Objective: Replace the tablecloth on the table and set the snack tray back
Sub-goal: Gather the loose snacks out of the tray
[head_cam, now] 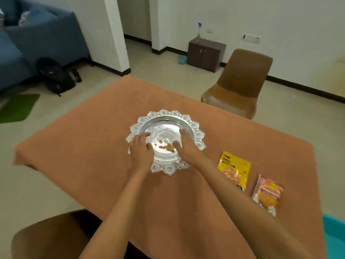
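Head view: I rest my left hand [139, 146] and right hand [183, 144], fingers straight, holding nothing, inside the silver snack tray [166, 126] mid-table on the orange tablecloth [89, 139]. Pushing could wrinkle the cloth or scatter crumbs.

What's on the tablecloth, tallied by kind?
Silver trays: 1, the silver tray, with both the left hand and the right hand on it
Snack packets: 2, the yellow packet and the orange packet
Total: 3, all on the orange tablecloth
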{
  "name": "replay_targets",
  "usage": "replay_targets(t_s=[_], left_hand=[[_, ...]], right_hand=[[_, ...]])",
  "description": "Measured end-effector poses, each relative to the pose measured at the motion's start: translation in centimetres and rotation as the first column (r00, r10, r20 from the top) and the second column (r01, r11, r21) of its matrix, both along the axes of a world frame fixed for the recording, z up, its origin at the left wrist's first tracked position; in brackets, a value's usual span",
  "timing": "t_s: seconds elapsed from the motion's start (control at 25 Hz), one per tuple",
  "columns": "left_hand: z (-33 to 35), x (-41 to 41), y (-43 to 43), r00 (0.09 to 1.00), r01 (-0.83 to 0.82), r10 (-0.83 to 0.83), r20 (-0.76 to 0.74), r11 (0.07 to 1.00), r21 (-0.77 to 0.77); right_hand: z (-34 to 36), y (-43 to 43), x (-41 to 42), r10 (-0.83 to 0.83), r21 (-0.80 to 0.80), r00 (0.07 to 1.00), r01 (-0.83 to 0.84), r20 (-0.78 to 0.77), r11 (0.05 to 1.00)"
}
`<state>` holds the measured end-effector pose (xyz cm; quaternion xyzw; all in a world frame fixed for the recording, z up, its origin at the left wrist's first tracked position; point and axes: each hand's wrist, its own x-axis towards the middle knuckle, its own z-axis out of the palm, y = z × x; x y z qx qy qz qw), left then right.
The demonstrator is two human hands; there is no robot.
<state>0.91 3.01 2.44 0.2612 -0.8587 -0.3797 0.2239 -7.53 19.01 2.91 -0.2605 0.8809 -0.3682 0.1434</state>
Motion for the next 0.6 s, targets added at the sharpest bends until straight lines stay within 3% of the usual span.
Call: replay_targets(t_s=[0.12, 0.24, 0.36, 0.44, 0.52, 0.6], left_hand=[[-2.8, -0.7, -2.0, 0.985, -0.030, 0.054, 0.161, 0.989, -0.148], [-4.4, -1.3, -3.4, 0.990, -0.064, 0.075, 0.122, 0.994, -0.090], [-5.1, -1.3, -3.9, 0.997, -0.074, 0.073, 0.030, 0.996, 0.042], [-5.4, -1.4, -4.6, 0.998, -0.060, 0.062, -0.016, 0.993, 0.099], [-5.5, -1.4, -4.8, 0.998, -0.047, 0.051, -0.042, 0.995, 0.092], [-5.4, -1.5, -4.5, 0.995, -0.059, 0.066, -0.069, 0.994, 0.094]], right_hand=[[-2.6, -3.1, -2.3, 0.179, 0.335, 0.983, -0.153, -0.047, 0.930], [-4.6, -5.9, -1.7, 0.103, 0.426, 0.995, -0.086, -0.017, 0.901], [-5.5, -8.9, -0.1, 0.252, 0.302, 0.967, -0.234, -0.022, 0.924], [-5.1, -10.1, -0.6, 0.343, 0.091, 0.939, -0.341, -0.008, 0.936], [-4.9, -10.6, -2.2, 0.190, -0.085, 0.982, -0.191, -0.012, 0.978], [-5.0, -10.9, -3.6, 0.062, -0.022, 0.996, -0.063, -0.064, 0.998]])
